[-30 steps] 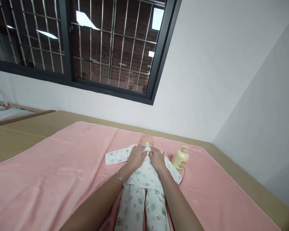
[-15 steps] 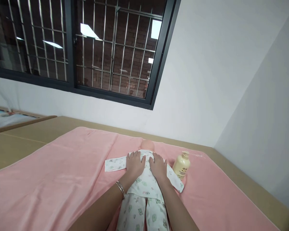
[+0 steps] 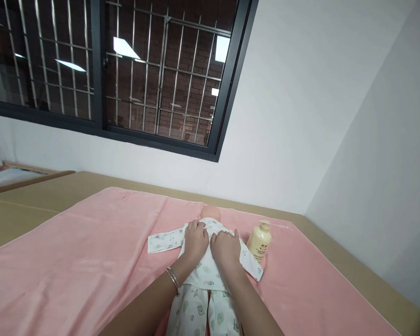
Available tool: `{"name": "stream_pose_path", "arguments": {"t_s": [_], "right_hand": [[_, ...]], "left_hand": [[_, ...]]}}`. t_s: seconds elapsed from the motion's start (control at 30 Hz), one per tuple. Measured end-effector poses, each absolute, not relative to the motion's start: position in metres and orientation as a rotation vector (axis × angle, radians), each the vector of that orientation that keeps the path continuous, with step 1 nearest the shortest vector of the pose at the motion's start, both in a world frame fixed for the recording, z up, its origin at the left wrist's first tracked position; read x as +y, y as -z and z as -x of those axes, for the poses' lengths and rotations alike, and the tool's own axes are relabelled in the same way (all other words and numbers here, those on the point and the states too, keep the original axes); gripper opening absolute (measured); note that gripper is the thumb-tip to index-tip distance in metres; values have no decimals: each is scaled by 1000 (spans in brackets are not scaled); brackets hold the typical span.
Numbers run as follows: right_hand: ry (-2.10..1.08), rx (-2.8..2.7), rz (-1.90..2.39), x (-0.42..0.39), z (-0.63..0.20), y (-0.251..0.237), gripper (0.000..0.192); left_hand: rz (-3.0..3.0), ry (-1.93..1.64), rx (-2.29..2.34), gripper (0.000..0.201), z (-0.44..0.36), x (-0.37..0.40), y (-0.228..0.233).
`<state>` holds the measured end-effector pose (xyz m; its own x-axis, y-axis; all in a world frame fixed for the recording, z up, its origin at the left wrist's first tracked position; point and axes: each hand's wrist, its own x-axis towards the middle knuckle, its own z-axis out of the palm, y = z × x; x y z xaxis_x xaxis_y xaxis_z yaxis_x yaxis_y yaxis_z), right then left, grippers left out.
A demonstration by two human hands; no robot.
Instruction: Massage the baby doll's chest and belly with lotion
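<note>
A baby doll [image 3: 210, 213] lies stretched out on a pink blanket, its head at the far end. It wears a white printed shirt [image 3: 207, 275] and matching trousers [image 3: 191, 310]. My left hand [image 3: 196, 240], with silver bangles on the wrist, is on the left side of the shirt's upper part, fingers curled into the cloth. Opposite it, my right hand [image 3: 226, 249] has its knuckles bent and closes on the right side of the shirt. The fingertips of both hands are partly hidden. Close to the doll's right-hand sleeve stands a pale yellow pump bottle [image 3: 259, 241].
The pink blanket [image 3: 101, 252] covers much of a tan padded surface [image 3: 343, 247]. Behind it rise a white wall [image 3: 283, 116] and a dark-framed window [image 3: 100, 70] with metal bars. A wood-edged tray or bed [image 3: 31, 179] shows at far left.
My fingers have gone from lying flat on the shirt to curling into it, most clearly on the right hand. The view has shifted slightly; doll and bottle stay in place.
</note>
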<state>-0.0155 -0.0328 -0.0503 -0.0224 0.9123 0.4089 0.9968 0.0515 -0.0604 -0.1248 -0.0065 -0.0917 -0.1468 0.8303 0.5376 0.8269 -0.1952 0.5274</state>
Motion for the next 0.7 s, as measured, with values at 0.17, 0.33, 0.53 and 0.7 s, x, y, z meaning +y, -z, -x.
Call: {"name": "stream_pose_path", "arguments": {"t_s": [0.17,0.33,0.53,0.7], "right_hand": [[189,-2041,1864,-23,5,51,39],[82,-2116,1744,-9,-10,57,39],[63,-2146,1621,-7,-8,62,41],[98,-1980,1740,-23,0,68,36]], "left_hand": [[-1994,-1316,2028,27,128,-4,101],[-2089,-1319,1874,38,130,4,107],[-2243,-1324,1690,34,131,1,106],[-2159,-1395,1825,33,128,-12,105]]}}
